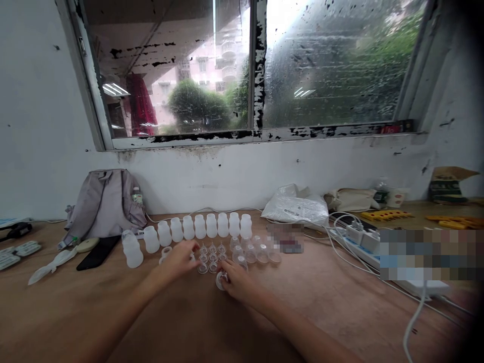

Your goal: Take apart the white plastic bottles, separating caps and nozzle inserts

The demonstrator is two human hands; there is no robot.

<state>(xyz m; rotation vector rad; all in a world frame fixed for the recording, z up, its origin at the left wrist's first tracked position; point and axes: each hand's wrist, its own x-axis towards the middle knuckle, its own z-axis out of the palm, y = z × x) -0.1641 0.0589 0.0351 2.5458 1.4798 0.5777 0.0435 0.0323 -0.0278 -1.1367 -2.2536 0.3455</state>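
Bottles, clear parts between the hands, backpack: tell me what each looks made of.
Bottles: probably plastic, frosted; they look milky and translucent.
Clear parts: see-through and shiny, with bright glints; plastic or silicone, I can't tell which.
Backpack: likely woven fabric with a matte finish, since it slumps in soft folds without glare.

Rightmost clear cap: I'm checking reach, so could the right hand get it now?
Probably yes: the tabletop before the clear cap looks free, but the right hand is at another clear piece.

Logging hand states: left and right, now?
Left hand: fingers curled beside the clear small parts; can't tell if holding anything.
Right hand: closed on a clear round piece.
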